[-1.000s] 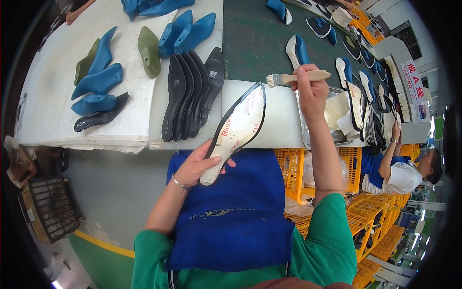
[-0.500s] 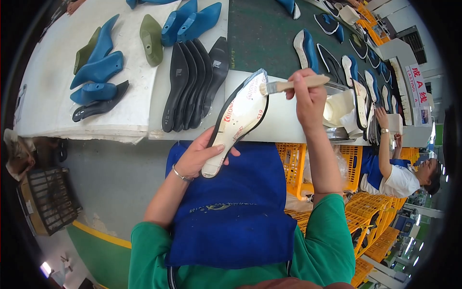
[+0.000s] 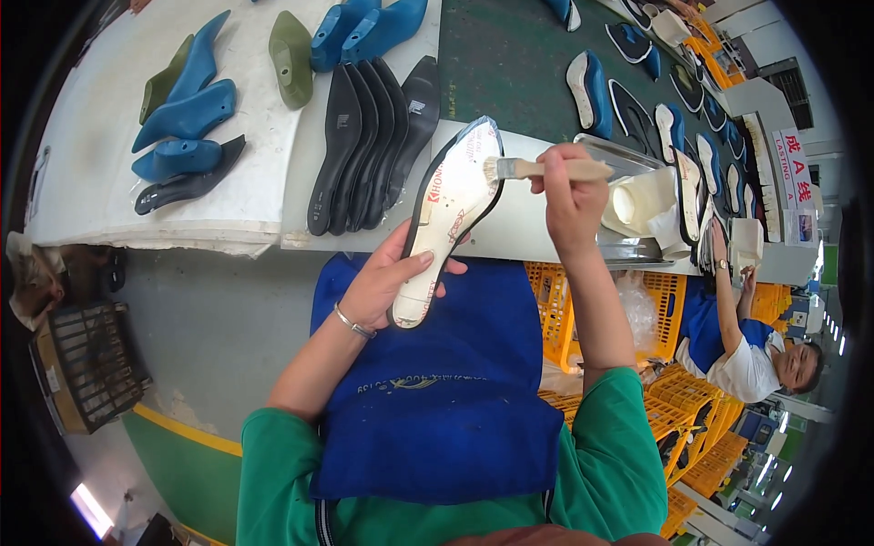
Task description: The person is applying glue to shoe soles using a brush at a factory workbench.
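One white shoe sole (image 3: 452,211), black-edged: heel gripped in left hand (image 3: 381,282), forepart over desk (image 3: 523,229). One brush (image 3: 523,169): pinched in right hand (image 3: 577,207), bristles at forepart edge. Brushing apparently underway; coated and remaining areas indistinguishable.

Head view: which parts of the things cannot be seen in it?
In the head view:
white sole piece: far side, turned away from the camera
brush: part of the handle, behind the right hand
metal tray: part of its floor, under a white container
two blue lasts by the black soles: ends, cut off by the top edge
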A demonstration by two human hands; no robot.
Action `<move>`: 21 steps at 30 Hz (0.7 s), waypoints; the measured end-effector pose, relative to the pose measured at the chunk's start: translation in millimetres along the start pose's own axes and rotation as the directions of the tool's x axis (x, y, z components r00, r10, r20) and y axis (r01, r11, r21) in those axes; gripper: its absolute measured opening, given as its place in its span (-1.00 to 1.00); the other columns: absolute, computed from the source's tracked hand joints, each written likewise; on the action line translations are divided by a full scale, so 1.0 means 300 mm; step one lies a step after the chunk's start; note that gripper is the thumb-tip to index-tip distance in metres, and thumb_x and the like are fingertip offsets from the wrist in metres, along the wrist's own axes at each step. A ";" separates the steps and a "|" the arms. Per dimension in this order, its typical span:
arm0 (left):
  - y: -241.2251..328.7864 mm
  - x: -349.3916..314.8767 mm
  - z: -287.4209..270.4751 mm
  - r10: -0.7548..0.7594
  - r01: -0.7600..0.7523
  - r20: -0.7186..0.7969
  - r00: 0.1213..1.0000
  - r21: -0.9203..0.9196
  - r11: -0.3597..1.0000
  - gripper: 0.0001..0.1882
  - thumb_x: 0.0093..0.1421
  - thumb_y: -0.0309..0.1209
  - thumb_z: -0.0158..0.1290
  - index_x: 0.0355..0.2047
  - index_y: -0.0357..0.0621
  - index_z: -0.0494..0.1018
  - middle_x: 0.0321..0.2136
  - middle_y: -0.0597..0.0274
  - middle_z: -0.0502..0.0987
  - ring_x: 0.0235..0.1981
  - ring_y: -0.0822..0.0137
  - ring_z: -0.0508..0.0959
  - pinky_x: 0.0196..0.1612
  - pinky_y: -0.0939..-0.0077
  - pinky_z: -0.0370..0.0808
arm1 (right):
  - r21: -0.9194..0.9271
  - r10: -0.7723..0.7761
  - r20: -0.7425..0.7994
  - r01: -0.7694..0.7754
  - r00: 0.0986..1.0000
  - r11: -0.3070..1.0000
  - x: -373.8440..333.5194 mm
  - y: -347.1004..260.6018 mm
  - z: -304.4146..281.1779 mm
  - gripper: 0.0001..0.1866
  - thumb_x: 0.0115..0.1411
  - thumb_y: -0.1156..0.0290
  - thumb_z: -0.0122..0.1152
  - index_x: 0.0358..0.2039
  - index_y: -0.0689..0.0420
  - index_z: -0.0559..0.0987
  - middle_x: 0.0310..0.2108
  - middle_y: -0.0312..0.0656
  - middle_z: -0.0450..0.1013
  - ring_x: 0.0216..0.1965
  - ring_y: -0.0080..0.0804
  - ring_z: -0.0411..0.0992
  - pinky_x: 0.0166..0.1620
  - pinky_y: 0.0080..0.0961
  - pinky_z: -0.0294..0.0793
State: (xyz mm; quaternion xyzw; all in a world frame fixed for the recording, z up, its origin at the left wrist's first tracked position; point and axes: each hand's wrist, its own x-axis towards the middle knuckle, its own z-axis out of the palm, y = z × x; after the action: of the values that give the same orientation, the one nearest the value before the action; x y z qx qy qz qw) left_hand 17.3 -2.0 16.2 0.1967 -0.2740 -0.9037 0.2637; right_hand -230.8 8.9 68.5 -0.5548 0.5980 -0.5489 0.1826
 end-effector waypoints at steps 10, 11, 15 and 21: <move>-0.033 0.022 -0.003 -0.015 -0.001 -0.128 0.992 -0.121 0.993 -0.42 0.33 -0.52 -0.08 0.33 -0.07 0.08 0.21 -0.12 0.32 -0.03 0.13 0.58 -0.28 0.41 0.67 | -0.004 -0.176 0.147 0.179 0.973 0.984 -0.146 -0.044 0.112 -0.94 0.14 0.55 0.21 -0.47 0.21 0.53 -0.57 -0.16 0.46 -0.61 -0.33 0.44 -0.51 -0.49 0.39; -0.034 0.020 -0.005 -0.011 -0.006 -0.118 0.993 -0.146 0.989 -0.42 0.33 -0.52 -0.08 0.34 -0.07 0.07 0.18 -0.08 0.35 0.00 0.14 0.56 -0.27 0.42 0.67 | -0.021 -0.214 0.167 0.221 0.962 0.975 -0.148 -0.042 0.121 -0.94 0.13 0.55 0.22 -0.47 0.21 0.52 -0.57 -0.15 0.46 -0.61 -0.30 0.44 -0.51 -0.49 0.39; -0.015 0.021 -0.001 0.012 -0.023 -0.047 0.999 -0.226 0.974 -0.40 0.32 -0.54 -0.07 0.34 -0.07 0.05 0.15 -0.01 0.37 0.04 0.12 0.54 -0.25 0.42 0.67 | -0.161 -0.332 0.089 0.342 0.939 0.926 -0.095 -0.025 0.115 -0.94 0.02 0.65 0.23 -0.50 0.23 0.53 -0.57 -0.13 0.46 -0.61 -0.25 0.44 -0.52 -0.42 0.39; -0.018 0.018 -0.012 0.019 -0.040 -0.131 0.991 -0.164 0.986 -0.34 0.24 -0.64 -0.09 0.34 -0.09 0.04 0.13 -0.03 0.40 0.04 0.11 0.56 -0.26 0.43 0.66 | -0.089 -0.372 0.164 0.390 0.914 0.917 -0.140 -0.034 0.159 -0.94 0.08 0.63 0.19 -0.50 0.24 0.52 -0.59 -0.14 0.46 -0.62 -0.27 0.42 -0.52 -0.44 0.39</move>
State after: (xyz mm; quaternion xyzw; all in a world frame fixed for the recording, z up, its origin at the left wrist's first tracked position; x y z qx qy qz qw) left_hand 12.8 -2.7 8.9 0.2281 -0.1830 -0.9048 0.3096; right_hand -173.3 25.8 45.1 -0.7087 0.4953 -0.4958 0.0810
